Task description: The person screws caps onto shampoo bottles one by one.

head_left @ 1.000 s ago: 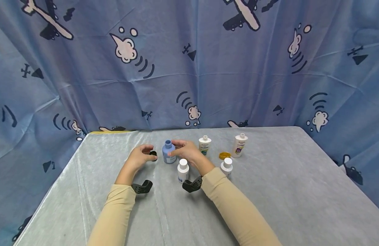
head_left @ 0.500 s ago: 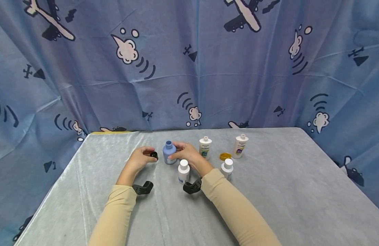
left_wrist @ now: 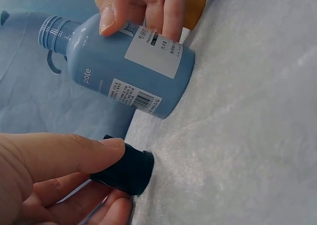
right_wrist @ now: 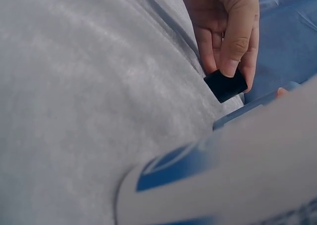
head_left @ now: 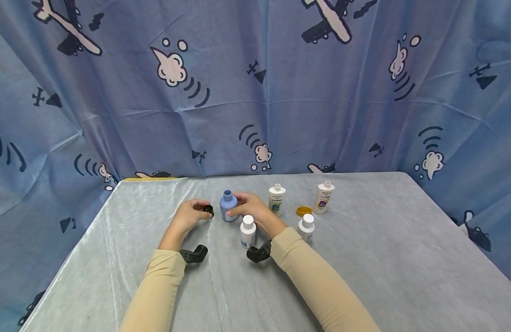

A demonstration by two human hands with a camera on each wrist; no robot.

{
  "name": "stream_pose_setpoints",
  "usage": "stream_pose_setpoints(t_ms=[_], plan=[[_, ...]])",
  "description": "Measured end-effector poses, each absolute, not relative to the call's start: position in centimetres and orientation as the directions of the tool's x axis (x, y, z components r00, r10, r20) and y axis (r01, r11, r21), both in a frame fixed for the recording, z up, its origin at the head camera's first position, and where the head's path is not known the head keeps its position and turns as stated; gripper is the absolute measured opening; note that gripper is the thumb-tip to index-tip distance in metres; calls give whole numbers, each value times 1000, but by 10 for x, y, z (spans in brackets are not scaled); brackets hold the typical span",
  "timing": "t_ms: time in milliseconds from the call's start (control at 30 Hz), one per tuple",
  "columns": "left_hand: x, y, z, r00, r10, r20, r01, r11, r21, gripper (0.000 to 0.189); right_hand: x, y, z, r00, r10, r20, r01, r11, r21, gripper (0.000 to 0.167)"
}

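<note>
Below frame centre, pinches cap [left_wrist: 128, 169] in narrow left grip [head_left: 188, 217]; steadies blue bottle [left_wrist: 99, 59] upright, apparently, in wider right grip [head_left: 253, 208].

Five bottles stood in view: one blue bottle [left_wrist: 111, 66], two cream bottles [head_left: 276, 199] [head_left: 323, 199] and two white bottles [head_left: 248, 236] [head_left: 305, 229]. Three of the five had bare necks, and two wore white caps [head_left: 248, 221] [head_left: 308, 220]. Off the bottles there were two more closures, one black cap [left_wrist: 130, 171] and one yellow lid [head_left: 303, 211]. The blue bottle showed two white labels [left_wrist: 157, 55] [left_wrist: 133, 96]. There were two hands [head_left: 188, 216] [head_left: 254, 207], two tan sleeves [head_left: 155, 288] [head_left: 321, 281], two black wrist pieces [head_left: 195, 254] [head_left: 259, 252], one table [head_left: 404, 244] and one patterned curtain [head_left: 330, 115].
</note>
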State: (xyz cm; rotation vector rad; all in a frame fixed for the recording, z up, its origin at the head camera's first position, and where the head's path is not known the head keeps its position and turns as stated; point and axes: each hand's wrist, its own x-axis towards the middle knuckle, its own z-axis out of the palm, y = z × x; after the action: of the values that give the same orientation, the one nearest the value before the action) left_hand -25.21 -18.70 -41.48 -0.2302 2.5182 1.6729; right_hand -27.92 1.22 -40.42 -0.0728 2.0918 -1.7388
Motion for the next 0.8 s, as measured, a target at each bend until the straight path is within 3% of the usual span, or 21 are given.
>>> stream_pose_setpoints(t_ms=[300,567,800], plan=[[-253,-187,-416,-983,-74,-166,-182,386,904,44,-278,14,-404,-918,-301,-259,194,232,-953,70],[-252,-183,-408,-988,-87,-128,-152,391,908,42,-278,21,-392,-938,-309,-159,92,219,-971,66],[-248,-177,-393,-992,-74,-99,-118,332,936,44,-278,30,-373,-947,-297,-126,56,234,-971,65]])
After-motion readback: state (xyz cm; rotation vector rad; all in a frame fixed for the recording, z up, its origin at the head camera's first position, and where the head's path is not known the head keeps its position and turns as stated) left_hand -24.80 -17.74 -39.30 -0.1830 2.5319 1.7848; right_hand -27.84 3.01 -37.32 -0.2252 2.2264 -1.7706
